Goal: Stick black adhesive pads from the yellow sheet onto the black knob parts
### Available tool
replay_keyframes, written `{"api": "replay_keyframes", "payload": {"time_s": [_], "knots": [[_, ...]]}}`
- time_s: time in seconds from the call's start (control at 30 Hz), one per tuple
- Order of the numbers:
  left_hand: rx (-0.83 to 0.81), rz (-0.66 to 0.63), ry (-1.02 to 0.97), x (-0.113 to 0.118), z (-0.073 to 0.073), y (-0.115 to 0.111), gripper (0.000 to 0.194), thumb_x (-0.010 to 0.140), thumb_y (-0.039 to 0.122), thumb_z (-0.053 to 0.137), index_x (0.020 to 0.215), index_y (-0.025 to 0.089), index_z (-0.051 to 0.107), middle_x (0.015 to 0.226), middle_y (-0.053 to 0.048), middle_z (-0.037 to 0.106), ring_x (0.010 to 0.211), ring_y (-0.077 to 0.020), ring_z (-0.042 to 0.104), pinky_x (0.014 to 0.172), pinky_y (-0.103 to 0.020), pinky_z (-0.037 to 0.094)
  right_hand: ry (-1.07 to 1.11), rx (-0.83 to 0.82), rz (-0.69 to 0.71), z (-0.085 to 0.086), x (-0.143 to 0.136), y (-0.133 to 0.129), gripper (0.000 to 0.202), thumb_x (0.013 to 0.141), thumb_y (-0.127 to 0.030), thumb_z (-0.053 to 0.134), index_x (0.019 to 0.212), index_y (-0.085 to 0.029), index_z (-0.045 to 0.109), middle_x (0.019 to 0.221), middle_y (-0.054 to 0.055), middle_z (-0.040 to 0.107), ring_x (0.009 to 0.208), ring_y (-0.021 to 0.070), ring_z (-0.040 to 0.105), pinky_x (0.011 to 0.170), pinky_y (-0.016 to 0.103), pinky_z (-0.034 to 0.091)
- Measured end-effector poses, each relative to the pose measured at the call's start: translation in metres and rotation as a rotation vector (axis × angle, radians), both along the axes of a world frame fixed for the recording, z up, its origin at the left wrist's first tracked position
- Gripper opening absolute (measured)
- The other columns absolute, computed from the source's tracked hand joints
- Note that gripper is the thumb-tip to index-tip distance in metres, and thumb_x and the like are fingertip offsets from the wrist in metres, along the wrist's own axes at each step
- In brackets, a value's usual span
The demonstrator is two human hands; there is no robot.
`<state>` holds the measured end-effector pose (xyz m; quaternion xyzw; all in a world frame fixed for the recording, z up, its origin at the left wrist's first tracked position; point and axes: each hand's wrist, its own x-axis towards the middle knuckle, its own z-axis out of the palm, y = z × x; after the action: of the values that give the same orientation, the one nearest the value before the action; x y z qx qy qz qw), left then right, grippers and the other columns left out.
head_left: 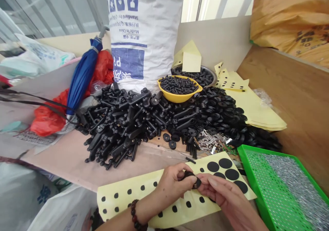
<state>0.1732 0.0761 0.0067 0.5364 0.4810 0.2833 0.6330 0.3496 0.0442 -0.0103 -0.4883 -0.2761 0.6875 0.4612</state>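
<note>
My left hand [174, 181], with a beaded bracelet at the wrist, has its fingers closed on a small black part [189, 177]. At the part's right side, my right hand [218, 190] has its thumb and fingers pinched together; whether they grip the part or something small is hidden. Both hands are over a yellow sheet [120, 184] bearing small black dots on the left and larger black discs [225, 163] on the right. Just beyond the sheet are small metal pieces [212, 140] and two round black parts [172, 144].
A heap of black handle-like parts [123, 121] spreads across the table, with a yellow bowl [177, 96] of black screw-like pieces behind. At the right is a green tray [272, 186] of small metal pins. A white sack [144, 28] and blue umbrella [83, 73] stand farther back.
</note>
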Motion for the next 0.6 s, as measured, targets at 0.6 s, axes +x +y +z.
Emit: {"api": "replay_keyframes", "payload": {"time_s": [0.6], "knots": [[-0.108,-0.043,0.011,-0.047,0.013,-0.042,0.041,0.08,0.052,0.057,0.094,0.014,0.065,0.063,0.0,0.058,0.049,-0.0108,0.05,0.045,-0.019,0.04,-0.869,1.02,0.346,-0.001,-0.038,-0.018,0.038,0.094,-0.019,0.042,0.13,-0.023,0.053,0.105,0.008,0.075,0.091,0.023,0.072,0.081,0.032,0.056]]}}
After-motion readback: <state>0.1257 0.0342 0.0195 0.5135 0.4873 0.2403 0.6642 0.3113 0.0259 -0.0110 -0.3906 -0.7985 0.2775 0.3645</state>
